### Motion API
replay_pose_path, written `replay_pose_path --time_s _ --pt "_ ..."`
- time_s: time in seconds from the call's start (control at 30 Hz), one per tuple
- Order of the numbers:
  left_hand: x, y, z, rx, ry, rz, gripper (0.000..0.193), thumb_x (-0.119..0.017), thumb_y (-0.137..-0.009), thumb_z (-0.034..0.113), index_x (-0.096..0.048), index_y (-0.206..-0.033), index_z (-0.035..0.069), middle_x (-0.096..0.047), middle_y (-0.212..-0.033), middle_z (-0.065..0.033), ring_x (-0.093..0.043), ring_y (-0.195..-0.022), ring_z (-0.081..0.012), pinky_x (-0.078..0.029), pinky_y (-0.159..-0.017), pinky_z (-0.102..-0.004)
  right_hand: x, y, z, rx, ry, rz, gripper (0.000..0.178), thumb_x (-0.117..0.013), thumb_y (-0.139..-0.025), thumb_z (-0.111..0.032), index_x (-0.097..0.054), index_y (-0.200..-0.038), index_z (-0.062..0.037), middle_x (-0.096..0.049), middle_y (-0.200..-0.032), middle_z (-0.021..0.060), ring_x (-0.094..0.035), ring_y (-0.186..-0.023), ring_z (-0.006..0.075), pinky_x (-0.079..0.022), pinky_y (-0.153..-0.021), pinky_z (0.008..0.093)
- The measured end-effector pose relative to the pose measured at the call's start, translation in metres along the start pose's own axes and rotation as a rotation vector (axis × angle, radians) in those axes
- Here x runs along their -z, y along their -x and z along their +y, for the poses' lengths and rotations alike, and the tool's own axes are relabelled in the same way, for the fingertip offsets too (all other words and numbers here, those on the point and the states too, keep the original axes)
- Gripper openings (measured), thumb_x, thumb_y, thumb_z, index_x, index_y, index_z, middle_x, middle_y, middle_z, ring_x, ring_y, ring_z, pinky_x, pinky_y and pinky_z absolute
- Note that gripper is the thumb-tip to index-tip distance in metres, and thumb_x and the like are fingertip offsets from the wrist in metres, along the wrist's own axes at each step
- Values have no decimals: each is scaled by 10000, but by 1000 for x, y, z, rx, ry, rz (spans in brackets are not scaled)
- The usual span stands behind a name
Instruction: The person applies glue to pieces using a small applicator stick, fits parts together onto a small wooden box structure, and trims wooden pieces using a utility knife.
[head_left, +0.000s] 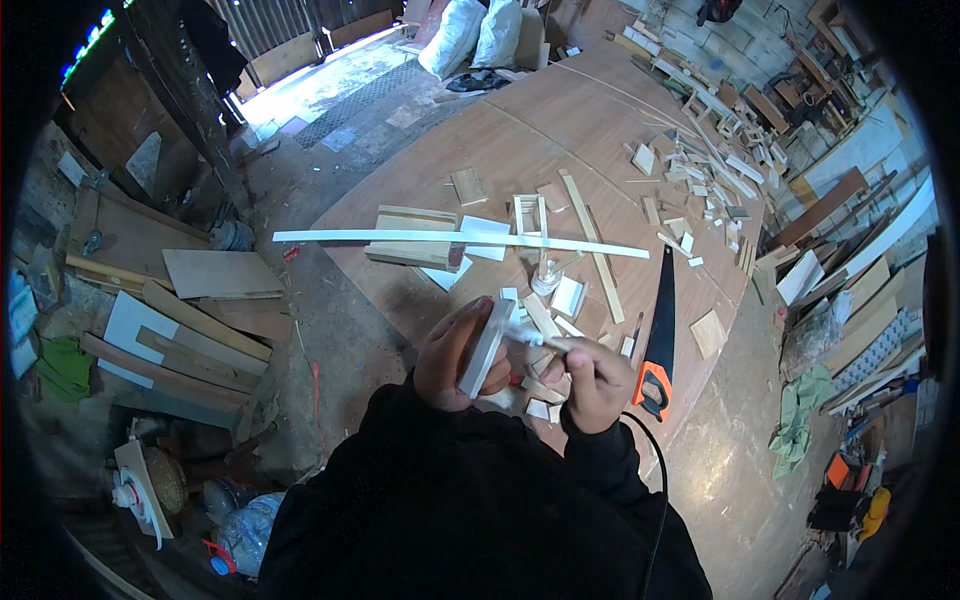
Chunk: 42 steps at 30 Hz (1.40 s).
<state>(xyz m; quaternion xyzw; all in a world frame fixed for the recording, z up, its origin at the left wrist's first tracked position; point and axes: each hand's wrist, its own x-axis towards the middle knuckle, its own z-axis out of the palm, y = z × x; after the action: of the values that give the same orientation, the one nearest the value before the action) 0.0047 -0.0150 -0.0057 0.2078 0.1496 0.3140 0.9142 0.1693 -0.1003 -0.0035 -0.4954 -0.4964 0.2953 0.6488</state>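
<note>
My left hand [442, 352] is closed around a small pale wooden board [485, 348], held tilted on edge in front of my chest. Between the fingers of my right hand [600, 384] is a small brush [538, 340], its whitish tip at the board's face; whether it touches is too blurred to tell. A clear jar [546, 278] stands on the table just beyond my hands. Small wood offcuts [541, 318] lie around and below them. A handsaw [660, 330] with a black blade and orange handle rests to the right of my right hand.
A long pale strip [340, 236] lies across grooved wooden blocks [410, 222] on the brown table [400, 180]. Beyond it are a small wooden frame [530, 215] and crossed slats [590, 240]. Scrap wood [690, 190] covers the far right. A black cable [655, 450] runs beside my right arm.
</note>
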Motion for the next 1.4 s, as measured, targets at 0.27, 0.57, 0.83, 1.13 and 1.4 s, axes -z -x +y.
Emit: replay_pose_path --time_s 0.27,0.57,0.83,1.13,1.4 --pt "-3 0 6 -3 -66 -6 342 -387 -1029 379 -540 -871 117 -337 -452 16 -294 -346 -109 -209 -382 -278 13 -2 -2 266 93 -294 231 -560 -932 -95 -684 -1002 87 -656 -656 100 -632 -588 142 -475 -542 240" --pt "3 -2 6 20 -36 -35 317 -396 -1031 351 -540 -886 108 -342 -462 4 -321 -352 -110 -237 -392 -278 17 -12 -1 207 -4 -87 211 -568 -934 -96 -699 -1012 49 -666 -665 100 -649 -601 168 -500 -560 268" --pt "11 -4 7 97 58 -173 315 -363 -1033 360 -524 -943 104 -352 -505 11 -329 -390 -103 -256 -401 -267 18 -7 8 155 -46 -100 213 -594 -926 -118 -680 -1030 46 -667 -667 118 -658 -610 181 -502 -567 268" --pt "-1 -2 0 -61 -208 -12 306 -378 -1033 339 -524 -937 88 -406 -541 -15 -330 -375 -115 -249 -405 -279 0 -4 0 -217 -368 -97 361 -505 -999 -235 -650 -1012 95 -628 -606 95 -557 -489 116 -406 -483 214" --pt "9 -3 2 88 45 -94 310 -406 -1023 348 -522 -891 92 -430 -549 -5 -346 -369 -107 -248 -395 -272 11 -4 1 -70 -455 -76 390 -502 -995 -279 -635 -1005 88 -541 -500 62 -468 -428 139 -404 -516 276"
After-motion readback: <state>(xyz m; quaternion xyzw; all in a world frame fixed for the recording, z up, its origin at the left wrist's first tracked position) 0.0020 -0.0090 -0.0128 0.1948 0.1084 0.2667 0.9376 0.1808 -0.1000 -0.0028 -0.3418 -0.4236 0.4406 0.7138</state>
